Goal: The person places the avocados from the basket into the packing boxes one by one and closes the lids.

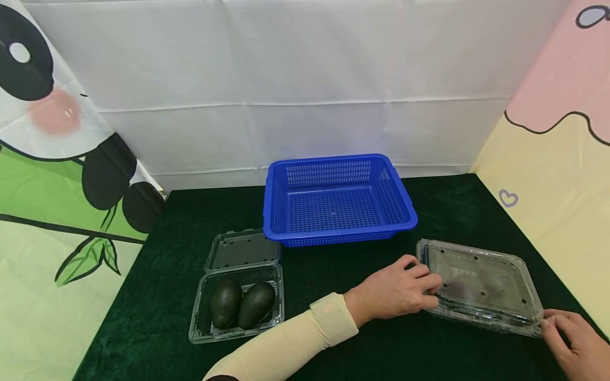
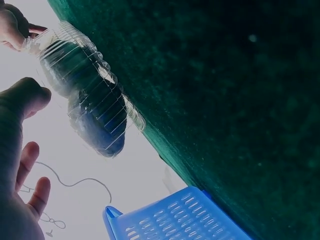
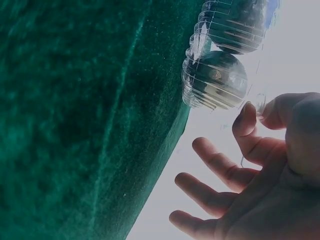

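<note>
A closed clear plastic clamshell box (image 1: 481, 280) lies on the right of the table, with dark rounded fruits (image 2: 97, 115) showing through its ribbed wall. My right hand (image 1: 574, 338) pinches the near right corner of its rim between thumb and index finger (image 3: 246, 120), the other fingers spread. At the box's left edge is my left hand (image 1: 395, 291), its fingers loosely bent and overlapping the rim in the head view. The left wrist view shows its thumb (image 2: 32, 97) and fingers apart, with nothing between them.
An open clear clamshell box (image 1: 197, 317) holding two dark avocados (image 1: 226, 302) sits on the left, its lid folded back. Behind, a blue perforated basket (image 1: 340, 234) stands on the dark green tablecloth (image 1: 157, 296). A white cloth backdrop (image 1: 305, 79) hangs beyond.
</note>
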A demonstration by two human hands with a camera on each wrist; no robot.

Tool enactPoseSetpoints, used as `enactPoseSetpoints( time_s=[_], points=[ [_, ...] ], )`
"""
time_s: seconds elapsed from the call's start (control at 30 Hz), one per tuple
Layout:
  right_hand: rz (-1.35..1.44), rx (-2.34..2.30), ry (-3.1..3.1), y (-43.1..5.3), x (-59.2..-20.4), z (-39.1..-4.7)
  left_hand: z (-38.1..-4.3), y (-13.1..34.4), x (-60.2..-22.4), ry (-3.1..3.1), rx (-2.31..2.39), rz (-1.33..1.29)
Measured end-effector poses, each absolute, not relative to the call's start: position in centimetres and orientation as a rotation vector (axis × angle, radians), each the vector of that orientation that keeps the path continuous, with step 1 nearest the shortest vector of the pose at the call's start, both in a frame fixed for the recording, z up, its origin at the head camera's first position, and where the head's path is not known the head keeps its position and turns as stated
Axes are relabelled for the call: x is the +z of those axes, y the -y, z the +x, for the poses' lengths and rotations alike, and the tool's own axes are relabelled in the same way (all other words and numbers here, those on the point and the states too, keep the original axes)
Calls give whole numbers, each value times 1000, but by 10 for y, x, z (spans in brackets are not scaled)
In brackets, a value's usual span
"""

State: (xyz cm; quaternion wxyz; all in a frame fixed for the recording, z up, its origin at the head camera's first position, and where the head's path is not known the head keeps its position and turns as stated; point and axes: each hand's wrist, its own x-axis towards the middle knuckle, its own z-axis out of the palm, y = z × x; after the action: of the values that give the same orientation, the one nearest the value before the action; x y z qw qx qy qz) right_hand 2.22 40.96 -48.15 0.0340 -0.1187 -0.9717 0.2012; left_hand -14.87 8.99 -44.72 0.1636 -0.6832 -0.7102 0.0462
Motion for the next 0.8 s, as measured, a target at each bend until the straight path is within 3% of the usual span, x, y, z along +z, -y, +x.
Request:
enactPoseSetpoints(
  time_s=[0.8],
  points=[
    [-394,622,2896,-409,-485,21,-148,-93,-448,2037,136,-1976]
  ],
)
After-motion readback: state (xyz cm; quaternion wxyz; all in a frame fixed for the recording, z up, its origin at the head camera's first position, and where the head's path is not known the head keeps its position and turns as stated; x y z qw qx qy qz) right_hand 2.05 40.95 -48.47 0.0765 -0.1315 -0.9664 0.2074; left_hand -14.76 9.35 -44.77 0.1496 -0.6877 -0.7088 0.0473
